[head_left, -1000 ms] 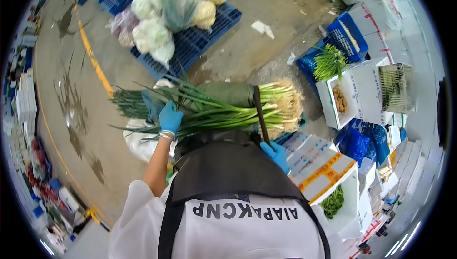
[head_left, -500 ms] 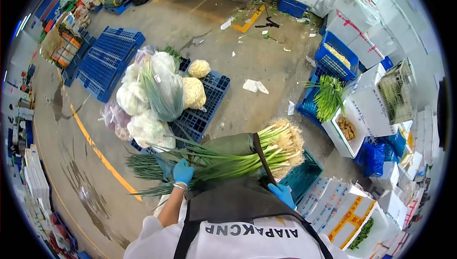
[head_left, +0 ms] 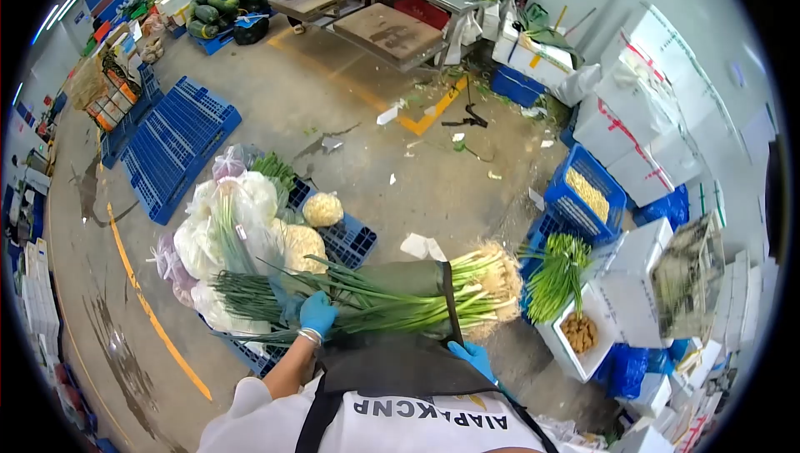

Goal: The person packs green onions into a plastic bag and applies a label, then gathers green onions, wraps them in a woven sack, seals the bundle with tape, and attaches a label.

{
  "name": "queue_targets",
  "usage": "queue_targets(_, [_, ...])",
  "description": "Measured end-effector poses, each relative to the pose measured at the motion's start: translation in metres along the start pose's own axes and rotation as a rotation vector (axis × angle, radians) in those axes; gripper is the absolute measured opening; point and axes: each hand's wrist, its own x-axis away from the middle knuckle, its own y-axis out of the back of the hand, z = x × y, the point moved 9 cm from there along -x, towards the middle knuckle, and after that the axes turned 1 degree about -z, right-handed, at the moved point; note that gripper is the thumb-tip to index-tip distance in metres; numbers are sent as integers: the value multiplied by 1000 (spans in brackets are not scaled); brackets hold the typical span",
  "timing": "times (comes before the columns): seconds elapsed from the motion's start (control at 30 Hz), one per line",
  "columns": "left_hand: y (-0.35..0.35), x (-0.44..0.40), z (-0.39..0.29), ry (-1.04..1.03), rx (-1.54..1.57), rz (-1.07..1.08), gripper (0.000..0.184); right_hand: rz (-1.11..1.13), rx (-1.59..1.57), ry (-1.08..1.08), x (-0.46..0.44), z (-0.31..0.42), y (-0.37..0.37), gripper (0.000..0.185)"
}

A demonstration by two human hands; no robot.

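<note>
A large bundle of scallions (head_left: 400,307) lies across the front of my body, roots to the right and dark green leaf ends to the left. A dark green wrap (head_left: 396,278) covers part of its far side. My left hand (head_left: 317,314), in a blue glove, is closed round the leafy part, beside some bluish plastic film. At the root end, a dark strap (head_left: 452,303) crosses the stalks. My right hand (head_left: 473,359), also gloved in blue, is closed at the strap's lower end; its fingertips are partly hidden.
Bagged vegetables (head_left: 233,220) lie on a blue pallet (head_left: 346,240) ahead to the left, with another blue pallet (head_left: 179,149) beyond. At right stand a blue crate (head_left: 587,190), green stalks (head_left: 558,278) and a foam box (head_left: 583,336). Scales and a metal table (head_left: 467,7) are at the back.
My view has tilted up and shifted, showing more of the back table. The bundle stays in my hands. The teal crate and the foam boxes at lower right have left the view.
</note>
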Motion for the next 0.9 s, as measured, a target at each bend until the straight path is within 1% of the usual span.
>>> queue_targets(0.03, [1,-16,-23,2,0,7,19,44,-5,-59,-7,39,10,31])
queue_targets(0.07, [0,-36,-43,-16,42,-33,19,82,-12,-118,-18,65,17,31])
queue_targets(0.13, [-1,-80,-88,-43,40,-49,19,136,88,156,-64,107,38,32])
queue_targets(0.23, [-3,-149,-139,-69,37,-59,19,233,489,294,-117,171,57,30])
queue_targets(0.27, [-9,-168,-151,-67,36,-45,19,247,444,302,-142,161,61,30])
queue_targets(0.33, [-23,-221,-175,-63,41,-13,17,193,445,108,-207,144,81,32])
queue_targets(0.4, [-32,-284,-202,-93,64,-12,15,172,224,134,-269,147,105,33])
queue_targets(0.47, [-35,-349,-230,-143,32,-37,12,48,-5,-219,-290,194,113,34])
queue_targets(0.5, [-30,-386,-246,-152,39,-39,11,-5,-58,-214,-314,228,120,34])
queue_targets(0.57, [-20,-438,-281,-145,53,-19,11,-107,-153,-235,-345,273,140,34])
queue_targets(0.6, [-14,-461,-295,-114,38,13,11,-76,-22,-167,-362,308,151,34])
queue_targets(0.63, [-10,-483,-304,-120,52,17,11,-118,-165,-145,-380,305,157,32])
queue_targets(0.7, [-4,-531,-319,-174,66,-42,12,-133,-224,-129,-408,355,171,31])
queue_targets(0.77, [1,-578,-338,-148,35,-47,12,-158,-320,-168,-437,400,178,32])
queue_targets(0.8, [1,-601,-343,-111,16,-22,13,-183,-298,-147,-455,424,182,32])
queue_targets(0.83, [2,-624,-350,-110,17,-31,13,-181,-353,-157,-480,427,182,31])
queue_targets(0.9, [0,-662,-358,-104,15,-44,14,-181,-266,-100,-532,435,190,32])
